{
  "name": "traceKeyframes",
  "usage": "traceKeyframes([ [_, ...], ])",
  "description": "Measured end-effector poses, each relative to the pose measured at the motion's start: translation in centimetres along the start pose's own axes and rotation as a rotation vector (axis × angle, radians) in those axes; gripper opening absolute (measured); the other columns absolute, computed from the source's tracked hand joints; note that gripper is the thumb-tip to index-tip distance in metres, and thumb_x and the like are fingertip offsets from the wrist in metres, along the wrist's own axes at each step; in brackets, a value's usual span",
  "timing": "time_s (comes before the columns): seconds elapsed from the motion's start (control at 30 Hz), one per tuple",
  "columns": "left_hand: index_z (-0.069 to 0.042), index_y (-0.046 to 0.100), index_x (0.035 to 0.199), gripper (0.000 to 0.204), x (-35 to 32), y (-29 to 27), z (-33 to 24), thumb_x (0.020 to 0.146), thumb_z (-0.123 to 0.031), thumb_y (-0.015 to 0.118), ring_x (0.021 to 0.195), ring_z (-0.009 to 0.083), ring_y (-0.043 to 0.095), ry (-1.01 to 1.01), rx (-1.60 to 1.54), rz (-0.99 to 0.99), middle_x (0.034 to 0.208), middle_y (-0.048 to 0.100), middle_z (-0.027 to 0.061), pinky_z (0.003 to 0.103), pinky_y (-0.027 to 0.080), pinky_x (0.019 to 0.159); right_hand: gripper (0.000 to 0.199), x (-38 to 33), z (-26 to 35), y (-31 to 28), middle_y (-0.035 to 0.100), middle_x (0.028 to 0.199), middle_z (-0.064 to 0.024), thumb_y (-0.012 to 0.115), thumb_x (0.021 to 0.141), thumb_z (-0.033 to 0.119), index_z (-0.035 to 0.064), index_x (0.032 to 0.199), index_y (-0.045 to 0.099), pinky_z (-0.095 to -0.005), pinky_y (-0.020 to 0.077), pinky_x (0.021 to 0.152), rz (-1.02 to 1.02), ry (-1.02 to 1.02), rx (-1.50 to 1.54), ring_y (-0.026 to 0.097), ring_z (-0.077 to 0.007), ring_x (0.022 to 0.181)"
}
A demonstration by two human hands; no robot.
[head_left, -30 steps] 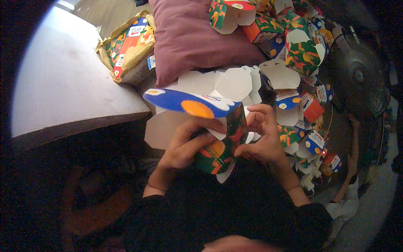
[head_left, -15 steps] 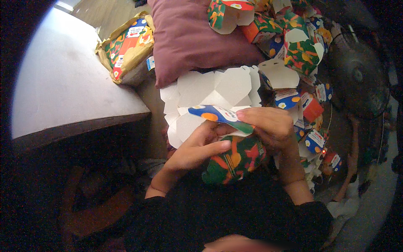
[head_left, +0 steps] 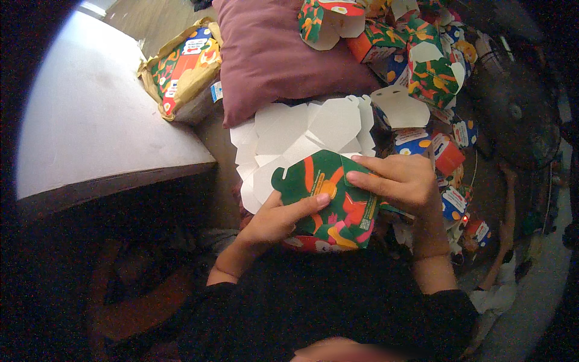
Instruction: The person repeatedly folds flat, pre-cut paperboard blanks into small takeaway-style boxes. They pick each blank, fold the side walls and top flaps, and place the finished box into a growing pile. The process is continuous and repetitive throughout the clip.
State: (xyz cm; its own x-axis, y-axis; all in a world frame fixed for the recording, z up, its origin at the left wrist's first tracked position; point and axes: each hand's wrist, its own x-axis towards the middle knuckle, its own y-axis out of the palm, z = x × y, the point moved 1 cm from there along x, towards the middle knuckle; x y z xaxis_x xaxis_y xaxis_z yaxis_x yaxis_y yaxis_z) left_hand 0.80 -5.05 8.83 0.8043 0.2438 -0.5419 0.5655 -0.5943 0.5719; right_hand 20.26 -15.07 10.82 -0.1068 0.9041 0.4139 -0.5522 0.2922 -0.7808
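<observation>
Carton between 2 grips

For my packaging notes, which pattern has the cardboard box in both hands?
The cardboard box is green with orange, red and pink shapes; head view.

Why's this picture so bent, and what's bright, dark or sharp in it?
In the head view, a wide fisheye lens bends straight edges toward the dark rim; the broad white flat-topped surface is among the brightest areas; the same view's lower left sinks into grainy shadow; the handheld green patterned cardboard box looks fairly sharp.
</observation>
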Motion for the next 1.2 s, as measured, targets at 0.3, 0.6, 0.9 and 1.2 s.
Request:
traceKeyframes([
  [0.3,0.001,0.040,0.126,0.045,0.0,-0.2,0.1,0.087,-0.011,0.059,0.108,0.0186,0.054,0.069,-0.070,0.044,0.118,0.054,0.0122,0.033,0.043,0.093,0.029,-0.2,0.0,1.2,0.065,0.099,-0.0200,0.067,0.071,0.009,0.0032,0.100,0.067,-0.0290,0.0525,0.070,0.031,0.025,0.018,0.066,-0.0247,0.085],
  [0.6,-0.003,0.018,0.138,0.076,1.8,-0.8,1.1,0.083,-0.024,0.066,0.126,0.0231,0.037,0.232,0.270,0.145,0.133,0.038,0.0156,0.036,0.032,0.102,0.024,-2.1,0.2,3.5,0.063,0.111,-0.0122,0.062,0.083,0.008,0.0007,0.106,0.063,-0.0379,0.0478,0.086,-0.242,0.751,1.039,0.058,-0.0220,0.106],
  [0.9,-0.006,0.029,0.137,0.077,5.9,-3.3,4.7,0.087,-0.064,0.031,0.119,0.0299,0.044,0.190,-0.422,0.465,0.132,0.043,0.0150,0.045,0.032,0.103,0.043,-2.1,0.5,3.9,0.064,0.085,-0.0117,0.060,0.082,0.006,-0.0023,0.123,0.048,-0.0279,0.0483,0.074,-0.101,0.685,0.926,0.061,-0.0157,0.069],
  [1.2,-0.014,0.031,0.137,0.048,6.8,-8.2,8.0,0.094,-0.033,0.044,0.124,0.0258,0.041,0.181,-0.786,0.467,0.138,0.038,0.0086,0.043,0.036,0.103,0.024,-1.3,0.1,4.1,0.060,0.071,-0.0003,0.076,0.063,0.022,0.0119,0.084,0.070,-0.0323,0.0422,0.064,0.012,0.130,0.332,0.056,-0.0191,0.066],
])
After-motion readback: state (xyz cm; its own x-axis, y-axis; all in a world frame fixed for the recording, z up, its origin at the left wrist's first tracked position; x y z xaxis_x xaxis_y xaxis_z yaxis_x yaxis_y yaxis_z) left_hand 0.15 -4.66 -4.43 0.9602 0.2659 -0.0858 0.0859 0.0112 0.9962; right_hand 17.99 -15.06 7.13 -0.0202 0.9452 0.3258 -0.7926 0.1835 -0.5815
